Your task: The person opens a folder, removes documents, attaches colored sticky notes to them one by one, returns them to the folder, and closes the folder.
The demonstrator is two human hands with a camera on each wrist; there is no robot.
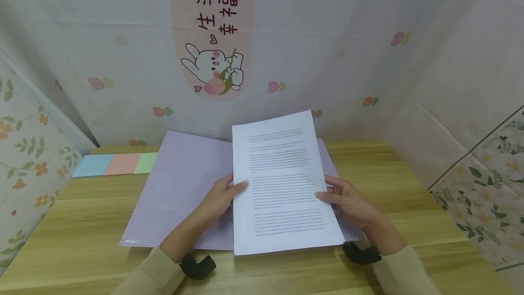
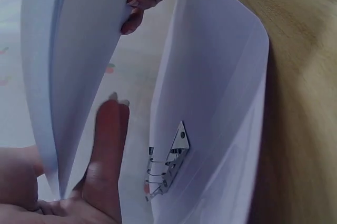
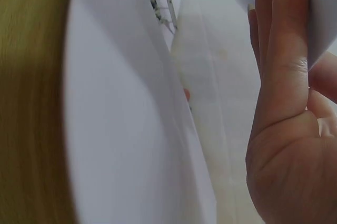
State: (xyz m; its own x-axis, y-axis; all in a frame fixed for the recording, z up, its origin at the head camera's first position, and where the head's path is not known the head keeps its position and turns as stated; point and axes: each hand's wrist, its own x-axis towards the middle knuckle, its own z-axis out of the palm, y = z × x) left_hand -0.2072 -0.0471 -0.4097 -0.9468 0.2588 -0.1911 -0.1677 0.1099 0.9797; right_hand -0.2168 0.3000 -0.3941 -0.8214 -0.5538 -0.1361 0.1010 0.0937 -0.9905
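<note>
A stack of printed paper (image 1: 282, 185) is held tilted above an open lilac binder (image 1: 184, 181). My left hand (image 1: 219, 197) grips the stack's left edge, thumb on the printed face and fingers behind. At the opposite edge, my right hand (image 1: 345, 199) pinches the same sheets, its thumb also on top. The left wrist view shows the stack (image 2: 84, 50) standing apart from the binder's inner cover (image 2: 210, 77). A metal clip mechanism (image 2: 176, 158) sits inside the binder near its fold; the paper hides it in the head view.
Blue (image 1: 92, 165), pink (image 1: 122, 164) and green (image 1: 145, 162) paper pieces lie in a row at the table's back left, beside the binder. A patterned cloth (image 1: 311, 58) hangs behind the wooden table (image 1: 409, 213). Black wrist mounts (image 1: 198, 267) sit at both sleeves.
</note>
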